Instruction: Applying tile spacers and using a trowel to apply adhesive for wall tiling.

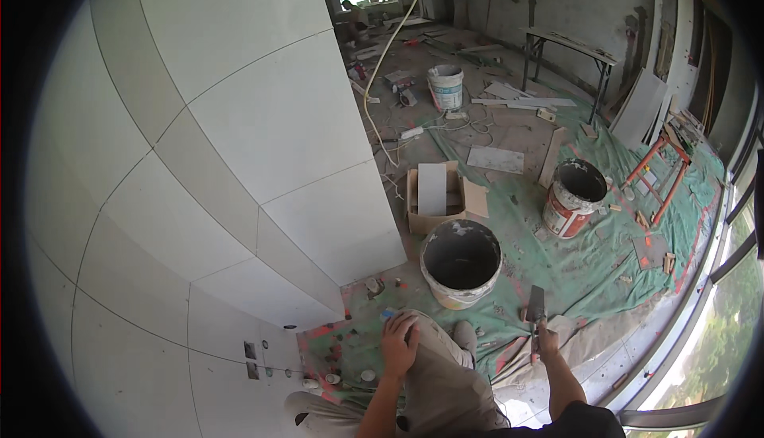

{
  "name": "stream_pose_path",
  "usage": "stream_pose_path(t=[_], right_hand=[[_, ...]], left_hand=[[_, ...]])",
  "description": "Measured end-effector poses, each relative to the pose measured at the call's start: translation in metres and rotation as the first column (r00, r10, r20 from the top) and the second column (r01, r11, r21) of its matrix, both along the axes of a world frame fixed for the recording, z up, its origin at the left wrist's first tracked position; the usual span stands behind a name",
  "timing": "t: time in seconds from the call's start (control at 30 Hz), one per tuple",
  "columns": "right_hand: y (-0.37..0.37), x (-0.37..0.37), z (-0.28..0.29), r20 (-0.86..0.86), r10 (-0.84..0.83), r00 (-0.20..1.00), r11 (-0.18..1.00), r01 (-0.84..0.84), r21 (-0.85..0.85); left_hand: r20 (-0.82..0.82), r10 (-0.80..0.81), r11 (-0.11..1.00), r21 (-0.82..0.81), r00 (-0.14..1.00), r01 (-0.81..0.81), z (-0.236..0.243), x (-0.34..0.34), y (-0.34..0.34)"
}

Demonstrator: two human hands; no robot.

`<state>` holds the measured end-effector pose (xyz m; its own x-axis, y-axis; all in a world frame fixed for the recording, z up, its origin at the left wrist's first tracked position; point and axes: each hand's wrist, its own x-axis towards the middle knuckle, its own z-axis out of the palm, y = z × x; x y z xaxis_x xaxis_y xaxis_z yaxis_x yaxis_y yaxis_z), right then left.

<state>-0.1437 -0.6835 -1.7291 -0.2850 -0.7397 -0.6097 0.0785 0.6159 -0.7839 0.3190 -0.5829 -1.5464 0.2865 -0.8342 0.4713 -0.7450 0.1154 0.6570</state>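
My right hand (547,339) is closed around the handle of a trowel (537,304), whose dark metal blade points up and away from me. The trowel is over the green sheeting, to the right of my shoe (465,336). On my bent knee, in beige trousers (436,350), lies my left hand (400,346) with its fingers stretched forward. A small blue piece (387,313) shows just beyond those fingertips; whether they touch it I cannot tell. Ahead of my knee stands a large bucket (461,259) with a mortar-smeared rim and dark inside.
White tiled wall (318,136) rises on my left. Another bucket (569,199), a cardboard box (434,199) and a white pail (446,88) stand ahead. At right are a red metal frame (659,179) and windows (736,311). A work bench (569,44) and another person (356,16) are farther back.
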Motion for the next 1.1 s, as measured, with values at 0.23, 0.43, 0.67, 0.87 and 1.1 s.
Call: stream_pose_path(t=[0.23, 0.43, 0.67, 0.87, 1.1], right_hand=[[0.046, 0.047, 0.1, -0.022, 0.205, 0.979, 0.849, -0.189, -0.494], [0.002, 0.126, 0.23, -0.037, 0.254, 0.966, 0.792, -0.23, -0.566], [0.05, 0.253, 0.296, 0.174, 0.725, 0.667, 0.572, -0.442, -0.691], [0.073, 0.358, 0.287, 0.063, 0.88, 0.471, 0.322, -0.494, -0.808], [0.073, 0.45, 0.268, -0.117, 0.967, 0.224, 0.134, -0.848, -0.513]], left_hand=[[-0.065, -0.067, 0.995, 0.074, 0.996, 0.072, -0.005, -0.003, 0.082], [-0.144, -0.131, 0.975, 0.162, 0.981, 0.154, 0.014, -0.017, 0.116], [-0.283, -0.013, 0.943, 0.315, 0.959, 0.106, 0.051, -0.001, 0.157], [-0.34, 0.267, 0.914, 0.386, 0.902, -0.126, -0.006, 0.073, 0.225], [-0.57, 0.353, 0.932, 0.287, 0.742, -0.223, 0.03, 0.102, 0.239]])
